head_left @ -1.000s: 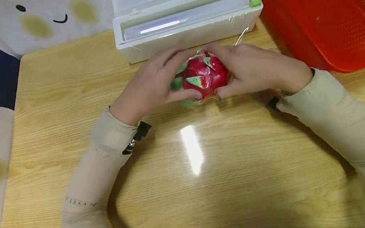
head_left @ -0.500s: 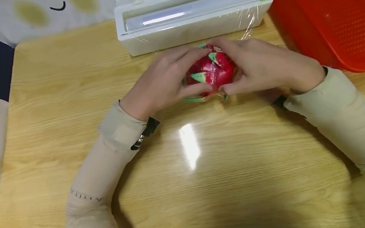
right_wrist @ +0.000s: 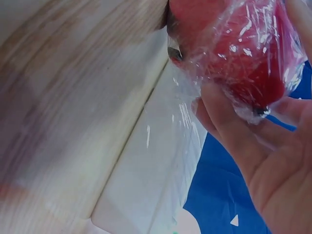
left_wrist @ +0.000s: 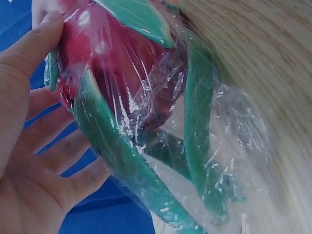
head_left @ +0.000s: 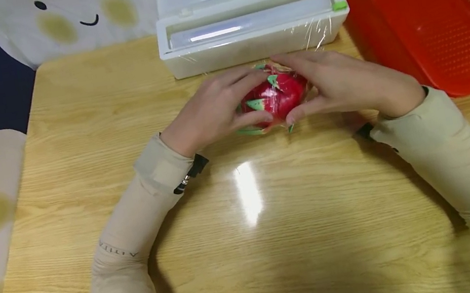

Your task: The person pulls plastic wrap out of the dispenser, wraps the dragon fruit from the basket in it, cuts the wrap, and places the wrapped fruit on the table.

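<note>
A red dragon fruit (head_left: pixel 288 92) with green scales, wrapped in shiny cling film, lies between both hands near the white box. My left hand (head_left: pixel 215 108) holds its left side, thumb in front and fingers behind. In the left wrist view, cling film (left_wrist: pixel 246 131) bunches loosely past the long green scales (left_wrist: pixel 197 117). My right hand (head_left: pixel 344 80) grips the other side, thumb near the front edge. In the right wrist view its fingers (right_wrist: pixel 226 122) curve beneath the wrapped fruit (right_wrist: pixel 234 53), and film stretches from there across the box's face.
Behind the hands, a white cling film box (head_left: pixel 248 52) stands with its lid up, a film roll (head_left: pixel 252 21) inside and a green piece (head_left: pixel 339 6) at its right end. A red plastic basket (head_left: pixel 443 31) is at the right. Cloud-patterned cloth (head_left: pixel 75 43) borders the wooden table (head_left: pixel 215 252).
Both hands and the dragon fruit have shifted slightly right relative to the box. The film by the box's right end, earlier a narrow strand, now shows more spread out. The grip remains similar.
</note>
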The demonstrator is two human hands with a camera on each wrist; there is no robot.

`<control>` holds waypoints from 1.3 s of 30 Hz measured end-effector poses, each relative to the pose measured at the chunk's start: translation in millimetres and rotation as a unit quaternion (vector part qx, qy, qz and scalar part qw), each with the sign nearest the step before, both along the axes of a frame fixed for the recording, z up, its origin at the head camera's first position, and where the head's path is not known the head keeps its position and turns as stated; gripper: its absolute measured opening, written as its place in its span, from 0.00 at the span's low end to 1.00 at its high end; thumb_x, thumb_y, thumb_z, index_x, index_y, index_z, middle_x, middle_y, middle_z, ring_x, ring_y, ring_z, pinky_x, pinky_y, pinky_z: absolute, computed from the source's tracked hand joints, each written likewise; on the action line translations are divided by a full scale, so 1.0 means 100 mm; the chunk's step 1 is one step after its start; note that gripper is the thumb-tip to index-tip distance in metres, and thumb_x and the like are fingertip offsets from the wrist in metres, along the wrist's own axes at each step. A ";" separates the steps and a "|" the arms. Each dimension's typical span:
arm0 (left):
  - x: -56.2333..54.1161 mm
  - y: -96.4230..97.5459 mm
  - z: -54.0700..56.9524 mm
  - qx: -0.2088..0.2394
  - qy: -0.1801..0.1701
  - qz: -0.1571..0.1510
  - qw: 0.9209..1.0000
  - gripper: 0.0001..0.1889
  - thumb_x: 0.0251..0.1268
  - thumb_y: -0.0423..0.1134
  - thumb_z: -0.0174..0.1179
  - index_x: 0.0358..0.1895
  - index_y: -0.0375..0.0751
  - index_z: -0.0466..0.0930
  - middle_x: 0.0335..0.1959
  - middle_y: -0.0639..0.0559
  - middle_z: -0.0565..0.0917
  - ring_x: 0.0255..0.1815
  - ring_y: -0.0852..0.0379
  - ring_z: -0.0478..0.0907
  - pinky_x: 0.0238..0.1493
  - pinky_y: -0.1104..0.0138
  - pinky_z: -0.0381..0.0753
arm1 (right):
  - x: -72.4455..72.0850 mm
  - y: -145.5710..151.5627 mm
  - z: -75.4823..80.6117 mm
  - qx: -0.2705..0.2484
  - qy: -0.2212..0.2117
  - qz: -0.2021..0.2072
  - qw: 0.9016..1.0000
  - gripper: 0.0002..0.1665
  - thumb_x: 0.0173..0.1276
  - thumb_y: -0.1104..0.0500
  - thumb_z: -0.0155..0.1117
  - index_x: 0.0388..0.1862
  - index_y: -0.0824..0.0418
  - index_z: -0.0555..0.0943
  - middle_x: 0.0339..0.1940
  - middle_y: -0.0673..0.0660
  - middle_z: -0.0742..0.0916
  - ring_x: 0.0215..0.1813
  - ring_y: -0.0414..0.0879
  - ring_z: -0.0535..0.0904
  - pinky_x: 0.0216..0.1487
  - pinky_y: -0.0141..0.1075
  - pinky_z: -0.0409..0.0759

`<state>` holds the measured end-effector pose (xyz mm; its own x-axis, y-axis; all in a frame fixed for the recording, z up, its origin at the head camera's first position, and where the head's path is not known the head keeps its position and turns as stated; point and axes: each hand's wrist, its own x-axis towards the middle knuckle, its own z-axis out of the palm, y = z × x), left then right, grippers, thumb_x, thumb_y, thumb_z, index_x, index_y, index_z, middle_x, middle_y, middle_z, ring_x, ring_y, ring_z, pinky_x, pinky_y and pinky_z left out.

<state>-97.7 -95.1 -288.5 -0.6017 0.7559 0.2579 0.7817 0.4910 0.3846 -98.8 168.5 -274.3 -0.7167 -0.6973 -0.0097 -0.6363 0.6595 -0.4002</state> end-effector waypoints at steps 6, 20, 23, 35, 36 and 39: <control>0.00 -0.02 -0.02 -0.005 0.004 0.000 1.000 0.38 0.65 0.61 0.66 0.70 0.38 0.76 0.69 0.44 0.81 0.70 0.50 0.79 0.74 0.62 0.76 | 0.02 0.00 0.02 0.000 0.012 0.002 1.000 0.62 0.58 0.39 0.80 0.83 0.59 0.60 0.63 0.68 0.82 0.53 0.60 0.83 0.59 0.59 0.84; -0.01 -0.02 -0.01 -0.016 0.004 0.000 1.000 0.37 0.67 0.60 0.64 0.71 0.38 0.75 0.71 0.44 0.79 0.72 0.50 0.77 0.76 0.61 0.75 | 0.12 0.02 0.23 0.004 0.086 -0.026 0.996 0.54 0.60 0.42 0.79 0.80 0.57 0.66 0.69 0.68 0.82 0.64 0.67 0.80 0.61 0.65 0.81; -0.01 -0.03 -0.01 -0.020 -0.001 0.001 1.000 0.38 0.67 0.60 0.64 0.72 0.38 0.74 0.72 0.44 0.79 0.73 0.49 0.77 0.76 0.61 0.75 | 0.13 0.02 0.24 0.002 0.095 -0.028 0.995 0.52 0.61 0.43 0.79 0.79 0.57 0.68 0.69 0.68 0.82 0.64 0.67 0.80 0.61 0.66 0.80; 0.00 -0.09 0.01 -0.035 -0.028 -0.011 0.999 0.34 0.77 0.57 0.57 0.76 0.38 0.69 0.76 0.43 0.73 0.78 0.49 0.71 0.81 0.60 0.68 | 0.12 0.03 0.29 0.011 0.107 -0.045 0.993 0.47 0.61 0.43 0.79 0.76 0.56 0.73 0.66 0.69 0.84 0.61 0.68 0.83 0.60 0.65 0.82; 0.00 -0.10 0.01 -0.033 -0.029 -0.013 0.999 0.34 0.77 0.56 0.57 0.76 0.37 0.69 0.76 0.43 0.73 0.78 0.49 0.71 0.81 0.60 0.68 | 0.12 0.04 0.30 0.010 0.107 -0.048 0.993 0.46 0.61 0.44 0.79 0.75 0.56 0.74 0.65 0.68 0.85 0.60 0.68 0.83 0.60 0.64 0.82; 0.00 -0.09 0.01 -0.034 -0.031 -0.015 0.999 0.34 0.77 0.55 0.57 0.76 0.37 0.69 0.77 0.44 0.73 0.78 0.49 0.71 0.81 0.60 0.68 | 0.13 0.05 0.30 0.005 0.110 -0.054 0.992 0.43 0.62 0.46 0.78 0.74 0.56 0.75 0.62 0.68 0.86 0.58 0.67 0.84 0.59 0.64 0.82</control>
<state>-97.9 -104.5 -287.2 -0.5918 0.7883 0.1685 0.7719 0.4939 0.4003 -85.8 174.0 -244.0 -0.7732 -0.6165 0.1489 -0.6324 0.7320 -0.2534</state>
